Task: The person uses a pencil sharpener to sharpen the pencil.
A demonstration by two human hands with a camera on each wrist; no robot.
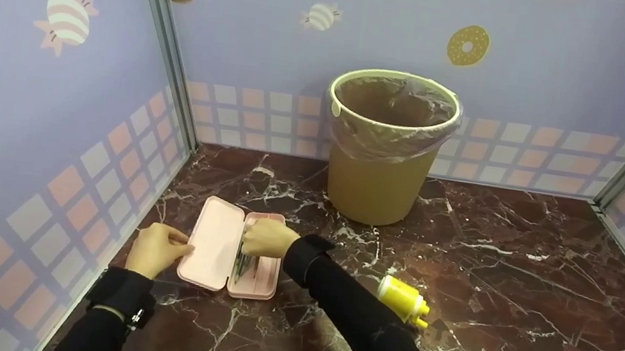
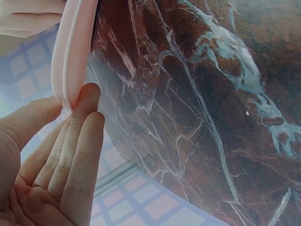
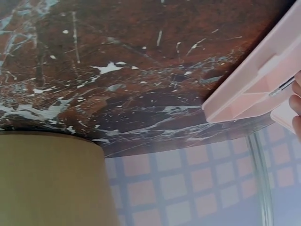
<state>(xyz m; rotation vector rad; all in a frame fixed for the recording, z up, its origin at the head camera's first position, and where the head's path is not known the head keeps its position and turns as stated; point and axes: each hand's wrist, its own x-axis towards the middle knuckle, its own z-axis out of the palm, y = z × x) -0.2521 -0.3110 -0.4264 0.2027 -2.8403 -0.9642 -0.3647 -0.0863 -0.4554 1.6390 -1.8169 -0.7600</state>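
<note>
A pink pencil case (image 1: 251,295) lies unfolded on the marble-patterned table. My left hand (image 1: 154,248) pinches the outer edge of its lid (image 1: 213,241) between thumb and fingers; the left wrist view shows the thumb on one side of the lid (image 2: 73,52) and fingertips on the other. Over the compartment side, my right hand (image 1: 269,239) has its fingers curled down inside, around a slim pen (image 3: 284,87) whose end shows in the right wrist view. Several dark pens (image 1: 243,266) lie in the case below that hand, partly hidden by it.
A tan trash bin (image 1: 377,190) with a clear liner stands at the back, against the patterned wall. Right of my right forearm, a yellow-and-white container (image 1: 400,296) lies on its side. Walls (image 1: 103,112) enclose the table at the left, back and right.
</note>
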